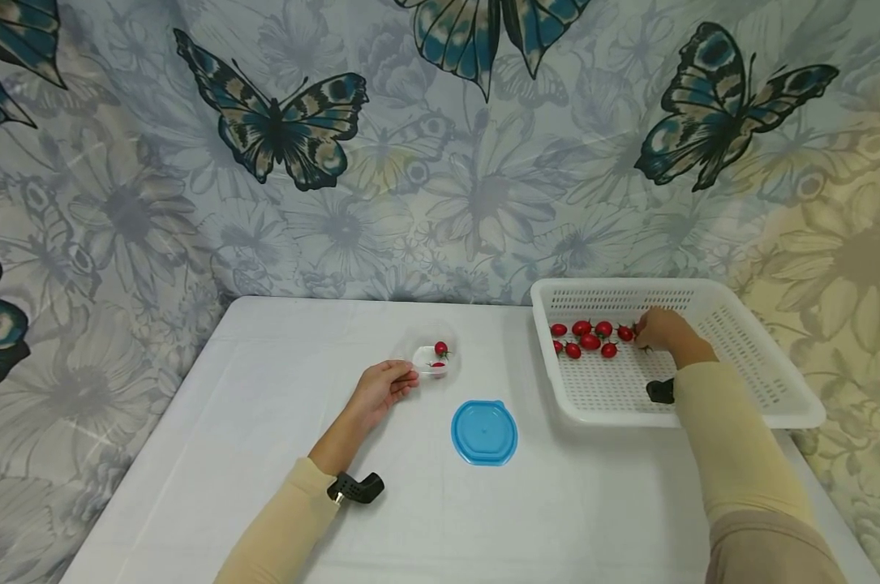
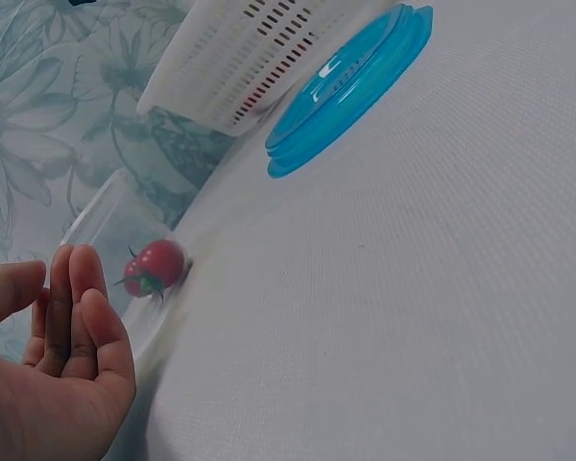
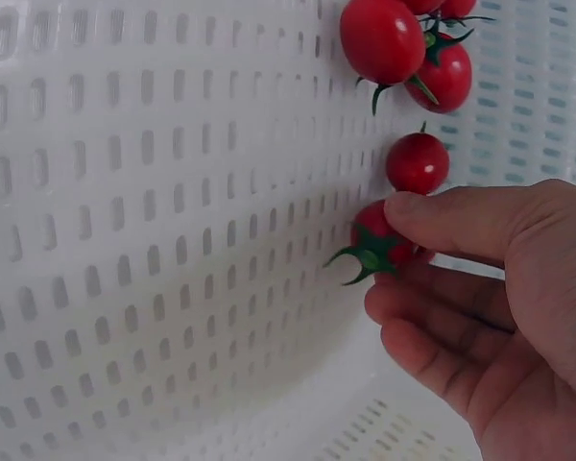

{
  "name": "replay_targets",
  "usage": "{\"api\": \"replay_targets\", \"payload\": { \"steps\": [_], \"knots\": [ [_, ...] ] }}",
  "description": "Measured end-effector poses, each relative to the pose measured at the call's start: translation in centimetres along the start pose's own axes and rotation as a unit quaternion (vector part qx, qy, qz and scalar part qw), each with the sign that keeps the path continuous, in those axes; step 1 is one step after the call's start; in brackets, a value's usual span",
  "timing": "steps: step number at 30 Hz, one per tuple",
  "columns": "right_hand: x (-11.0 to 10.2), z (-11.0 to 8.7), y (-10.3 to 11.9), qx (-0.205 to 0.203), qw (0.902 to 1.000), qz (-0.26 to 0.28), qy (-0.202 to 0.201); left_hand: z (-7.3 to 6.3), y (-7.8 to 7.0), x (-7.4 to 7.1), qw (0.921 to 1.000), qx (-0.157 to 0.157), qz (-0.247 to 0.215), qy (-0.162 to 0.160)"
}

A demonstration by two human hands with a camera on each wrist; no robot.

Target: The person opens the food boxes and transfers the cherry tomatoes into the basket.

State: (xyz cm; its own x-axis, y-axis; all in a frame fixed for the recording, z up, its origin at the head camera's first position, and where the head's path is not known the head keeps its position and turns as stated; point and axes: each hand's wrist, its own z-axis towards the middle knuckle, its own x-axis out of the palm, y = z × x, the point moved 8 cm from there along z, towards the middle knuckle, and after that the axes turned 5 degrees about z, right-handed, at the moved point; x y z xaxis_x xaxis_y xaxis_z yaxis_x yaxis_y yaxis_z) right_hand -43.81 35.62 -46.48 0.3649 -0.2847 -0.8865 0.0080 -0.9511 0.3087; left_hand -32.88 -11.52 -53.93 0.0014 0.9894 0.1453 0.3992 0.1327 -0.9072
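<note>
A small clear plastic container (image 1: 422, 355) stands on the table with two cherry tomatoes (image 2: 160, 262) inside. At its near left edge, my left hand (image 1: 383, 391) holds the rim between thumb and fingers, though the transparent edge is hard to make out. Inside the white perforated basket (image 1: 607, 407), my right hand (image 1: 667, 332) pinches a cherry tomato (image 3: 372, 236) with a green calyx between thumb and fingers. Another tomato (image 3: 418, 162) lies right beside that one. Several more cherry tomatoes (image 1: 589, 341) are grouped in the basket's left part.
A blue lid (image 1: 485, 433) lies flat on the white-covered table (image 1: 556, 511), between the container and the basket. Behind the table hangs a butterfly-patterned cloth (image 1: 476, 186). Both wrists carry black devices (image 1: 356, 488).
</note>
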Motion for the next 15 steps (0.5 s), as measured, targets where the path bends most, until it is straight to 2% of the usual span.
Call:
{"api": "replay_targets", "payload": {
  "steps": [11, 15],
  "knots": [
    [-1.7, -0.9, 0.5, -0.016, 0.9998, -0.008, -0.008, -0.2, 0.0, 0.2, 0.9999, 0.006, -0.008, -0.003],
    [-2.3, -1.1, 1.0, -0.025, 0.9993, 0.028, -0.007, -0.2, 0.0, 0.2, 0.9999, 0.007, -0.010, -0.003]
  ]
}}
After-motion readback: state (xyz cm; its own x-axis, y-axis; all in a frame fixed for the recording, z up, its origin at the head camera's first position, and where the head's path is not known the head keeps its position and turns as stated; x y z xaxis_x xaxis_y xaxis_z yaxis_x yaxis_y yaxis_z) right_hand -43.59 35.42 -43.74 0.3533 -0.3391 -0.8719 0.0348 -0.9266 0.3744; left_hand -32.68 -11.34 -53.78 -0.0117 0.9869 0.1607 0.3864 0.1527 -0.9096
